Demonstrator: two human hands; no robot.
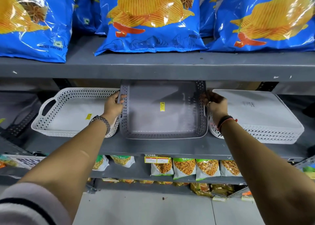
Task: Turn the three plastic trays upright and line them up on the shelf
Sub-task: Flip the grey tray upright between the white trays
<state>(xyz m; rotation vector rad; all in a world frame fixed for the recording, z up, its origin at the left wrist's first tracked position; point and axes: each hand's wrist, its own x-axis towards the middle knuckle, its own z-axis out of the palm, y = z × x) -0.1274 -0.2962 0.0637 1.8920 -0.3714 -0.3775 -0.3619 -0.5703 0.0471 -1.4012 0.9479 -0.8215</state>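
Blue crisp bags (150, 20) on the upper shelf read "POTATO WAFERS"; a shelf-edge tag (157, 158) below reads "SUPER MARKET". Three perforated plastic trays sit in a row on the grey middle shelf (153, 149). The left white tray (68, 115) is upright, open side up, with a yellow sticker inside (print illegible). The grey middle tray (163, 112) is tilted, its far edge raised toward the shelf above and its open side facing the camera, with a yellow price sticker (162, 106) on its floor. The right white tray (259, 115) lies upside down, flat base up. The left hand (113, 104) grips the grey tray's left handle slot; the right hand (215, 103) clasps its right rim.
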